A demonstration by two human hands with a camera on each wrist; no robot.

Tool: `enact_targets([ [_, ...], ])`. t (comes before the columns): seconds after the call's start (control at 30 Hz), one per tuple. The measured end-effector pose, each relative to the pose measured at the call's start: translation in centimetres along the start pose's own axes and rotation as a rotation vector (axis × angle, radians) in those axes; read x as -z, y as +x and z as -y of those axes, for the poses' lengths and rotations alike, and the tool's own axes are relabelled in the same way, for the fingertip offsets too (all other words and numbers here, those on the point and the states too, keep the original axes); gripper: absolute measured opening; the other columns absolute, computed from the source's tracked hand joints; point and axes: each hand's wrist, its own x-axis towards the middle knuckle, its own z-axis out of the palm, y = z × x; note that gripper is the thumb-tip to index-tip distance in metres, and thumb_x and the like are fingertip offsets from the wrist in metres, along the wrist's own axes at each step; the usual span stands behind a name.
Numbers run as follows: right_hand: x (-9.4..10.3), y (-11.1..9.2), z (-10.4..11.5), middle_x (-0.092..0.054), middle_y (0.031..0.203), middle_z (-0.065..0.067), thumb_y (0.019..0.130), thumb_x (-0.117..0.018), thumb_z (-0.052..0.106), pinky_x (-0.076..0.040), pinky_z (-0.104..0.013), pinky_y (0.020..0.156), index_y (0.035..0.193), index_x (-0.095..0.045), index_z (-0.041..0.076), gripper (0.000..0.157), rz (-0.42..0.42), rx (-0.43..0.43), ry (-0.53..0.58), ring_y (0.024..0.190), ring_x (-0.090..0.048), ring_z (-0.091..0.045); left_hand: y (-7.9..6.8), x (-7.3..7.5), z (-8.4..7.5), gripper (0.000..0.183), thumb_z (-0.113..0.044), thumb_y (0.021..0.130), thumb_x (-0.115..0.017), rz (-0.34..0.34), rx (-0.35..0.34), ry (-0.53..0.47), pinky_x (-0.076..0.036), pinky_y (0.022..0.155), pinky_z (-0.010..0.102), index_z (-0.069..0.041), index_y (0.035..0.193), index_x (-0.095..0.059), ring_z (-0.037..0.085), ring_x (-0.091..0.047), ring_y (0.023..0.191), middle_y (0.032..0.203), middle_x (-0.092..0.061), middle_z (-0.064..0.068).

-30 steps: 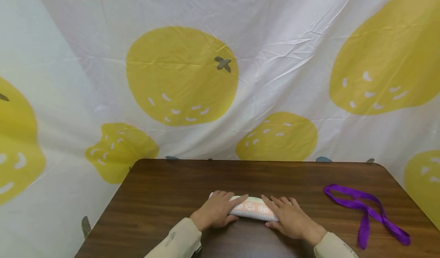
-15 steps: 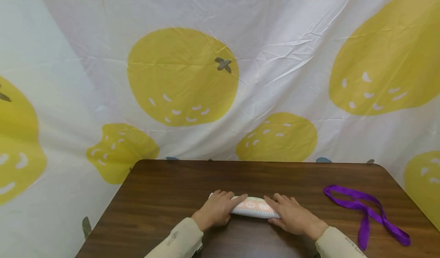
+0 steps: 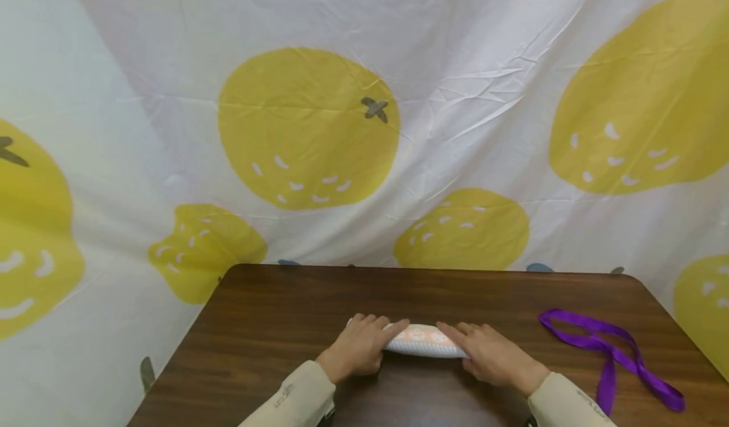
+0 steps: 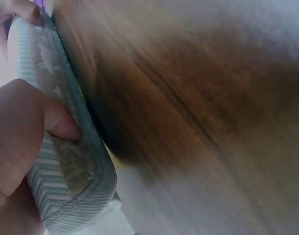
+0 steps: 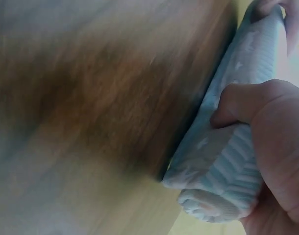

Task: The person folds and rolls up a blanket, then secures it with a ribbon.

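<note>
L hand (image 3: pixel 356 347) + R hand (image 3: pixel 494 355) were curled round towel (image 3: pixel 424 343) b/w them, prob rolling step; next move imo needed even grip.

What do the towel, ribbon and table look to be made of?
Towel: probably woven cotton, matte; the ribbed weave shows close up.
Ribbon: thin, smooth fabric, perhaps satin, from its flat twists.
Table: wood or wood-look laminate, slightly glossy; grain and pale reflections show, but which is unclear.
</note>
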Motion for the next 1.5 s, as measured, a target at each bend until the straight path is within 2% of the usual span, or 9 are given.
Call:
enact_targets([
  [0.17, 0.0, 0.5, -0.7, -0.063, 0.108, -0.01, 0.071, -0.083, 0.006, -0.054, -0.054, 0.081, 0.142, -0.047, 0.002, 0.08, -0.05, -0.002, -0.066, 0.093, -0.066, -0.031, 0.5, -0.2, 0.4, 0.072, -0.009, 0.079, -0.071, -0.027, 0.003, 0.016, -0.053, 0.077, 0.037, -0.027, 0.145, -0.045, 0.022, -0.066, 0.094, 0.11, -0.068, -0.003],
  [0.3, 0.0, 1.0, -1.3, -0.062, 0.109, -0.012, 0.072, -0.084, 0.008, -0.053, -0.056, 0.084, 0.144, -0.044, 0.002, 0.082, -0.056, -0.029, -0.099, 0.094, -0.065, -0.035, 1.2, -0.5, 0.8, 0.073, -0.013, 0.079, -0.075, -0.061, -0.001, 0.085, -0.053, 0.078, 0.038, -0.027, 0.145, -0.045, 0.021, -0.066, 0.093, 0.109, -0.067, -0.003],
  [0.57, -0.6, 2.4, -3.0, -0.061, 0.107, -0.01, 0.07, -0.088, 0.014, -0.054, -0.045, 0.079, 0.141, -0.046, 0.002, 0.084, -0.12, -0.022, -0.24, 0.092, -0.063, -0.028, 2.9, -1.1, 1.9, 0.078, -0.02, 0.082, -0.08, -0.102, 0.013, 0.251, -0.053, 0.08, 0.037, -0.028, 0.149, -0.041, 0.02, -0.065, 0.093, 0.108, -0.064, -0.001],
  [0.7, -1.2, 3.5, -4.2, -0.06, 0.105, -0.01, 0.071, -0.085, 0.009, -0.05, -0.04, 0.073, 0.137, -0.049, 0.006, 0.076, -0.177, -0.029, -0.31, 0.091, -0.061, -0.028, 3.7, -1.7, 2.5, 0.077, -0.021, 0.088, -0.075, -0.097, 0.034, 0.312, -0.052, 0.087, 0.038, -0.029, 0.153, -0.034, 0.02, -0.063, 0.101, 0.116, -0.062, -0.001],
  [0.9, -2.0, 4.6, -5.1, -0.057, 0.101, -0.013, 0.074, -0.079, -0.005, -0.049, -0.044, 0.074, 0.131, -0.05, 0.007, 0.064, -0.26, -0.05, -0.375, 0.088, -0.058, -0.031, 5.0, -3.0, 3.1, 0.069, -0.018, 0.095, -0.063, -0.116, 0.061, 0.395, -0.049, 0.089, 0.038, -0.032, 0.155, -0.03, 0.02, -0.061, 0.105, 0.119, -0.06, -0.001],
  [1.03, -2.8, 4.9, -5.2, -0.054, 0.1, -0.013, 0.071, -0.08, -0.007, -0.049, -0.044, 0.074, 0.128, -0.05, 0.007, 0.066, -0.26, -0.066, -0.413, 0.089, -0.056, -0.032, 5.3, -3.6, 3.1, 0.072, -0.017, 0.097, -0.062, -0.044, 0.073, 0.409, -0.049, 0.09, 0.038, -0.034, 0.156, -0.025, 0.018, -0.06, 0.107, 0.122, -0.059, -0.002],
  [1.17, -3.4, 4.8, -4.9, -0.053, 0.103, -0.014, 0.073, -0.08, -0.003, -0.049, -0.044, 0.075, 0.129, -0.048, 0.008, 0.066, -0.189, -0.083, -0.44, 0.091, -0.055, -0.032, 5.1, -3.5, 3.0, 0.08, -0.022, 0.096, -0.066, 0.076, 0.09, 0.383, -0.048, 0.095, 0.039, -0.036, 0.157, -0.017, 0.018, -0.058, 0.113, 0.128, -0.055, -0.001],
  [1.33, -2.4, 4.6, -4.5, -0.054, 0.108, -0.014, 0.076, -0.078, 0.001, -0.045, -0.056, 0.086, 0.134, -0.047, 0.01, 0.066, -0.068, -0.171, -0.239, 0.102, -0.054, -0.036, 5.1, -2.5, 2.8, 0.078, -0.037, 0.096, -0.06, 0.191, 0.127, 0.214, -0.04, 0.108, 0.045, -0.038, 0.158, -0.013, 0.021, -0.051, 0.127, 0.14, -0.048, 0.002],
  [1.5, -1.9, 4.3, -4.7, -0.054, 0.12, -0.016, 0.082, -0.075, 0.016, -0.037, -0.063, 0.093, 0.144, -0.041, 0.009, 0.071, 0.038, -0.225, -0.034, 0.115, -0.051, -0.04, 5.1, -2.3, 2.3, 0.068, -0.054, 0.101, -0.04, 0.285, 0.169, 0.092, -0.03, 0.115, 0.049, -0.037, 0.159, -0.008, 0.024, -0.04, 0.138, 0.15, -0.039, 0.004],
])
